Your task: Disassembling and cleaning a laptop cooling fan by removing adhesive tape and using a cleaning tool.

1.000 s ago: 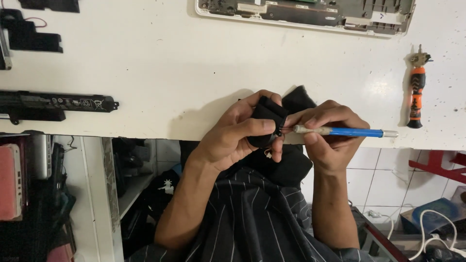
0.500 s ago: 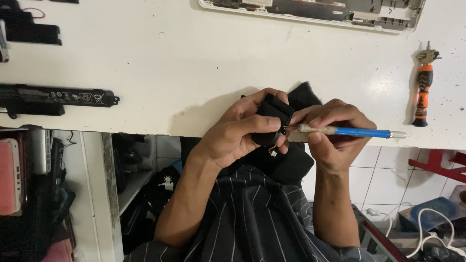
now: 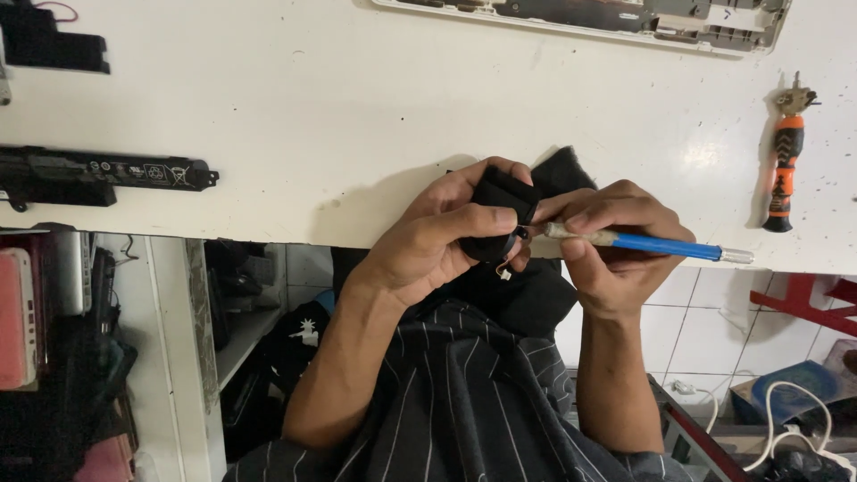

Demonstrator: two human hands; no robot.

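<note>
My left hand (image 3: 437,241) grips a small black part (image 3: 502,210) with a short wire and white plug hanging from it, held at the near edge of the white table (image 3: 357,107). My right hand (image 3: 616,241) holds a blue-handled brush (image 3: 661,245) like a pen, its tip against the black part. A black cloth (image 3: 536,299) lies under both hands, over the table edge and my lap.
An orange and black screwdriver (image 3: 784,165) lies on the table at right. A long black battery pack (image 3: 98,170) sits at left, another black part (image 3: 54,49) at top left. An opened laptop chassis (image 3: 625,18) lies along the far edge. Shelves and clutter fill the floor below.
Both hands stay at the table edge on the black part; the brush has shifted only slightly against it.
</note>
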